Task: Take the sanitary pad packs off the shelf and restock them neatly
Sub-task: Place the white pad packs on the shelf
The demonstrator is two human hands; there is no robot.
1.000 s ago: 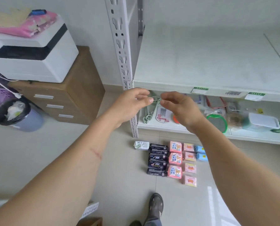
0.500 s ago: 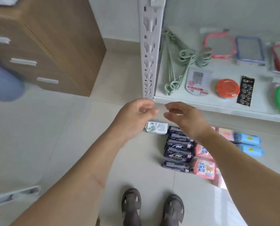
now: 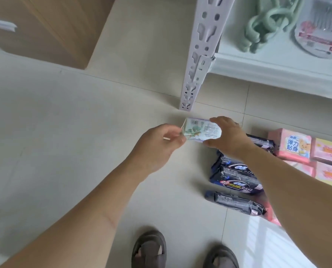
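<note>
A small white and green pad pack (image 3: 202, 130) lies on the floor tiles just below the shelf post. My left hand (image 3: 159, 146) pinches its left end with thumb and fingers. My right hand (image 3: 229, 136) grips its right end, fingers over the top edge and thumb under it. To the right, several dark navy pad packs (image 3: 236, 175) lie in a column on the floor, partly hidden by my right forearm. Pink pad packs (image 3: 290, 146) sit in rows beside them at the right edge.
The white perforated shelf post (image 3: 198, 60) stands right behind the pack. The low white shelf (image 3: 277, 74) holds green hangers (image 3: 265, 22) and a carded item. A wooden drawer cabinet (image 3: 41, 26) is at top left. My two sandalled feet (image 3: 149, 250) stand on the tiles below.
The view has dropped lower and closer to the floor. Both hands went down from in front of the shelf edge and have closed on the white and green pack.
</note>
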